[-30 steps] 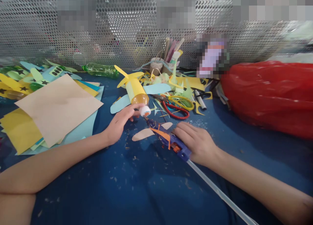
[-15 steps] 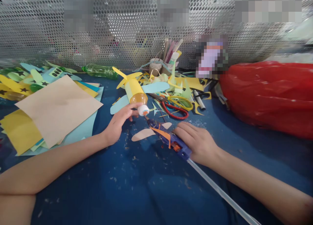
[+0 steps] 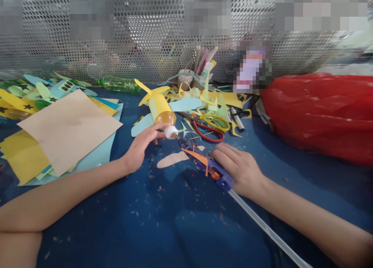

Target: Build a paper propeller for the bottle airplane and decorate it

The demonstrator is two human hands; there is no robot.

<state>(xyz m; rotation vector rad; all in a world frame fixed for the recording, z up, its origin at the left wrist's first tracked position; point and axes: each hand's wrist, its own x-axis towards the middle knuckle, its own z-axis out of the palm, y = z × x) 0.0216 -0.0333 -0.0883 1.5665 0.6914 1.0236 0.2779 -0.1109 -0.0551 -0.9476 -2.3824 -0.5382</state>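
Observation:
A small plastic bottle (image 3: 163,114), wrapped in yellow paper with light-blue paper wings and a yellow tail, lies with its white cap (image 3: 171,132) facing me. My left hand (image 3: 142,145) grips the bottle by its neck, fingers just behind the cap. Wrapped round the handle of a blue and orange hot glue gun (image 3: 201,161) is my right hand (image 3: 237,165); a long clear glue stick (image 3: 265,225) sticks out of the gun's back. The nozzle is at the cap's right edge. Beneath the gun a pale paper propeller shape (image 3: 171,159) lies partly hidden.
Paper sheets (image 3: 72,132) are stacked at left, with decorated paper pieces behind. Red-handled scissors (image 3: 208,136) and yellow-handled ones lie among paper scraps. A green bottle (image 3: 119,84) rests by the perforated metal panel (image 3: 157,35). A red plastic bag (image 3: 320,112) bulges at right.
My right hand and the glue gun have shifted slightly to the right, so the nozzle now sits at the cap's right edge. My left hand and the bottle have hardly moved.

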